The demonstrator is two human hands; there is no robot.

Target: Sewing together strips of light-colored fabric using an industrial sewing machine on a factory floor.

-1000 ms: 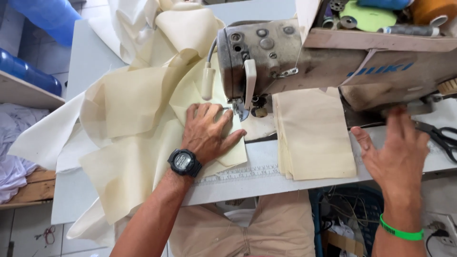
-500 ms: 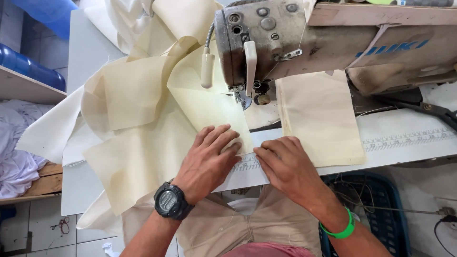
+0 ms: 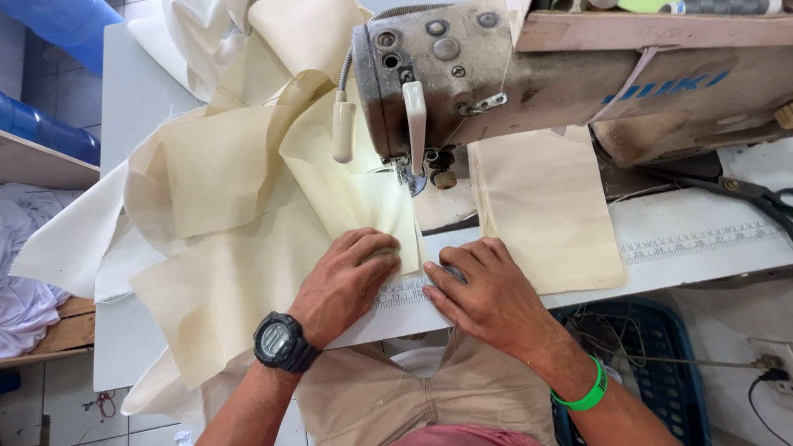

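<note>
Below the needle of the industrial sewing machine [image 3: 429,91], at about six o'clock from it, both hands are lying flat on the front edge of the sewing table [image 3: 702,248]. The left hand [image 3: 347,285] is pressing its fingertips down on the near corner of the cream fabric [image 3: 223,248], fingers close together and bent a little, gripping nothing; this is probably to keep the corner from sliding while the edge is being lined up under the presser foot [image 3: 410,175]. The right hand [image 3: 487,293] is resting just beside it at three o'clock, palm down and fingers narrowly spread, touching the printed ruler strip [image 3: 702,241] on the table edge and nearly meeting the cloth's hem, as though steadying that side.

A black wristwatch [image 3: 279,341] is sitting on the left wrist and a green wristband [image 3: 588,395] on the right.

Thin and slightly see-through, the cream fabric is lying in several overlapping layers, creased, spreading from the needle toward nine o'clock and draping off the table's left and near edges. A separate cut panel of the same cream cloth [image 3: 545,206] is lying flat at three o'clock of the needle, apart from the hands. Black scissors [image 3: 743,194] are lying farther right, and a blue crate [image 3: 661,355] is standing below the table.
</note>
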